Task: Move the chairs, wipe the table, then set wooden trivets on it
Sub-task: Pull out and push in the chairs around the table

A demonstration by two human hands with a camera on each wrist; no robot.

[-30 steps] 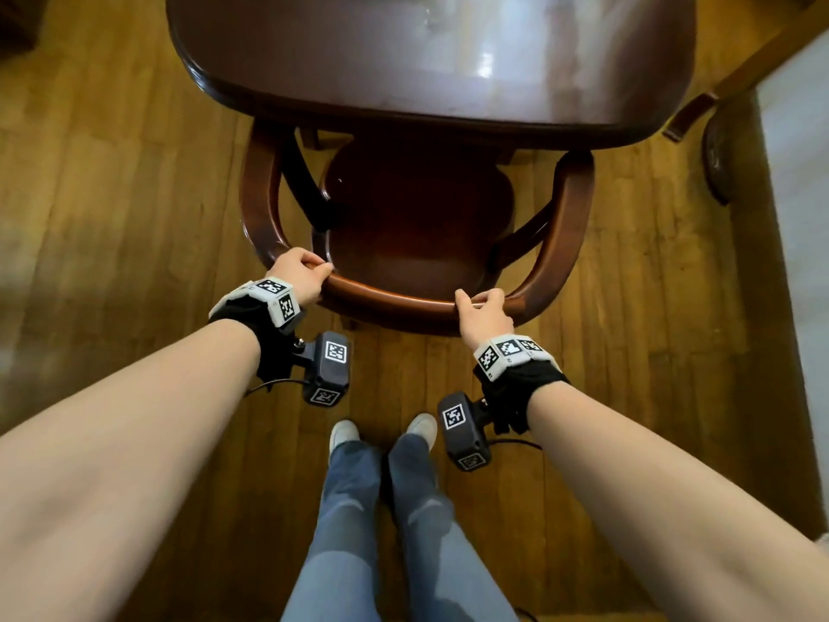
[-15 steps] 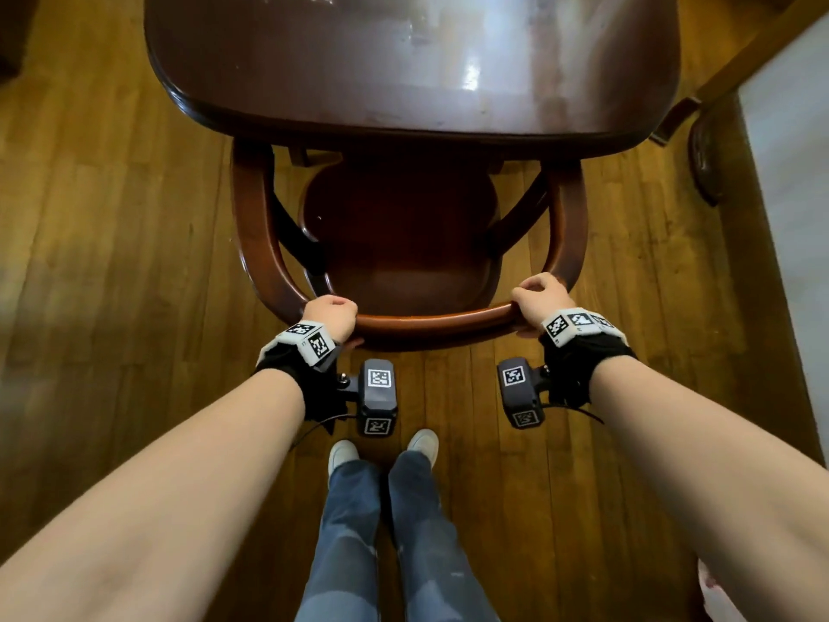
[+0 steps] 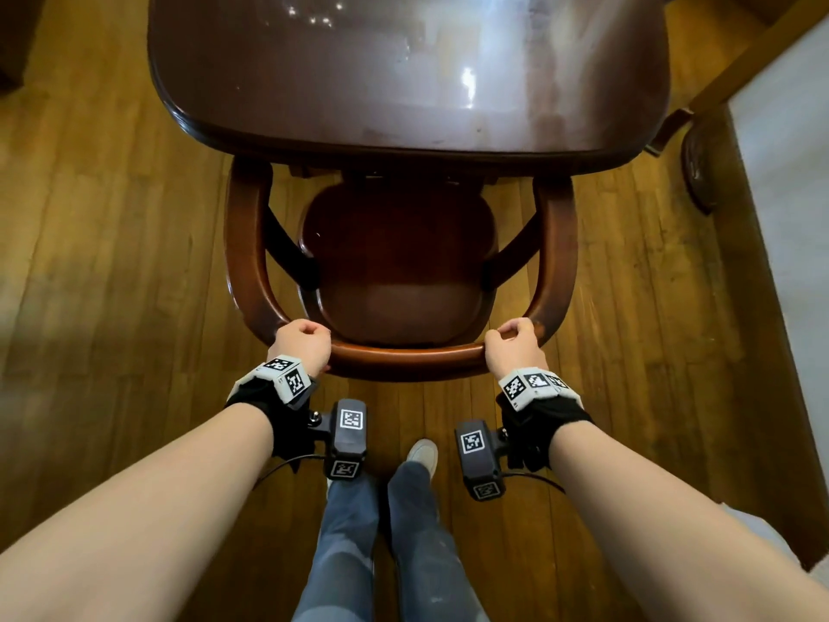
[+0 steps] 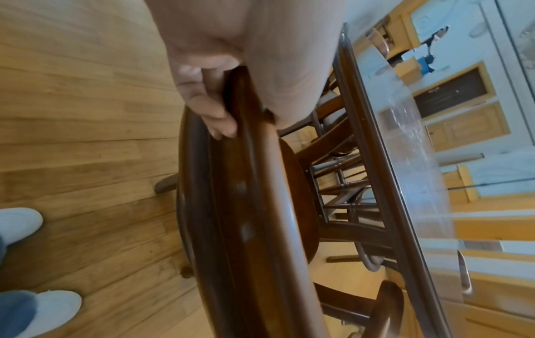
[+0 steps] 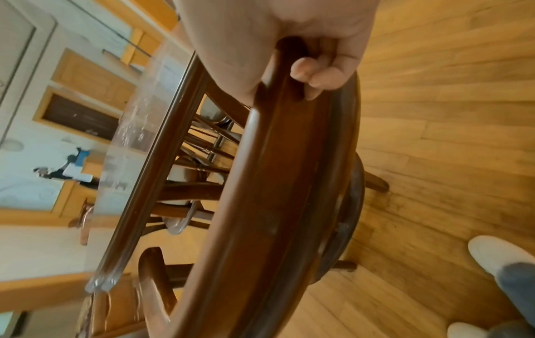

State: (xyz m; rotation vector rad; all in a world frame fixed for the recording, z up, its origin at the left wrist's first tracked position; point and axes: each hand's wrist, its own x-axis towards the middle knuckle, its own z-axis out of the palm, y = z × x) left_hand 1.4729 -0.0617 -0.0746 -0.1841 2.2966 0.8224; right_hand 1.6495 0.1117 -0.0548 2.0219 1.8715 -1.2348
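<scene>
Left hand (image 3: 301, 347) clenched round the chair (image 3: 399, 262) back rail, fingers (image 4: 214, 114) wrapped under it. Right hand (image 3: 516, 347) gripping the same rail at 3 o'clock of the left (thumb side up). Chair seat partly tucked under the table (image 3: 403, 83), which lies at 12 o'clock. Wood floor (image 3: 112, 262) all around.

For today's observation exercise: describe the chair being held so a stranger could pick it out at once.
Start at the glossy dark wooden table on the plank floor. The chair is tucked under its near end, directly before the person. It alone is held, left hand and right hand each gripping its curved back rail; another chair's wood shows at the table's right corner, untouched.
</scene>
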